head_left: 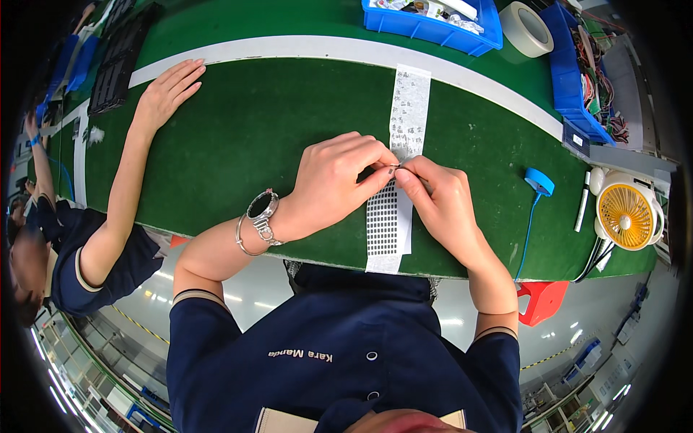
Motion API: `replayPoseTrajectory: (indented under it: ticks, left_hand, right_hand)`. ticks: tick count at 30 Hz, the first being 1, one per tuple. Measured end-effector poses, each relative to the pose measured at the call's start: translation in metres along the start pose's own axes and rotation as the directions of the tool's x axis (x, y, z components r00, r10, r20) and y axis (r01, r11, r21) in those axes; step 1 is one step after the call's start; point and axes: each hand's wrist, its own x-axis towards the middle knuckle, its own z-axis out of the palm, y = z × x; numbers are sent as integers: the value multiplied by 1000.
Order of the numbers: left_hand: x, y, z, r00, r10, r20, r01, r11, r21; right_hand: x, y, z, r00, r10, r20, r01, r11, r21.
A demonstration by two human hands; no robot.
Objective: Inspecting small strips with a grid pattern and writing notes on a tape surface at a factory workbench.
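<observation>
Two hands, both pinched thumb to index, and the fingertips meet over one tiny dark bit (392, 171) that's almost swallowed by them. Left hand (336, 173) comes in from the left wearing a watch (262, 206), right hand (444, 198) from the other side, and both look closed on that bit. It's too small for me to say what it actually is.

Right below the fingers, a sheet of small black rectangles (382, 224) lies on the green work surface (253, 144), bottom end near the front edge. Its top end is hidden under the hands, so no clue how many rows there are. A white paper strip (411, 94) with handwriting runs away from the hands, its middle covered by them too.

Far side: a blue bin (433, 30) cut off by the top of the view, contents a jumble, with a roll of tape (527, 29) just beside it. Off to the right, a small fan (625, 216) with yellow blades. Over on the left, a co-worker's hand (167, 94) rests flat, fingers spread slightly, nothing visible in it.
</observation>
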Motion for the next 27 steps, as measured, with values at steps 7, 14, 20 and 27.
replayPoseTrajectory:
  ticks: [7,14,20,27]
  left_hand:
    - [0,0,1,999,42,-24,-41,998,48]
    - [0,1,1,999,52,-17,-51,998,44]
    - [-1,-1,3,999,48,-14,-48,999,9]
    - [0,-3,4,999,17,40,-13,996,-89]
  right_hand:
    - [1,-3,-1,999,-33,18,34,998,-61]
    - [0,-3,0,999,-41,17,42,995,-86]
    - [0,-2,1,998,-68,4,68,991,-111]
    - [5,1,-12,996,-87,35,89,994,-57]
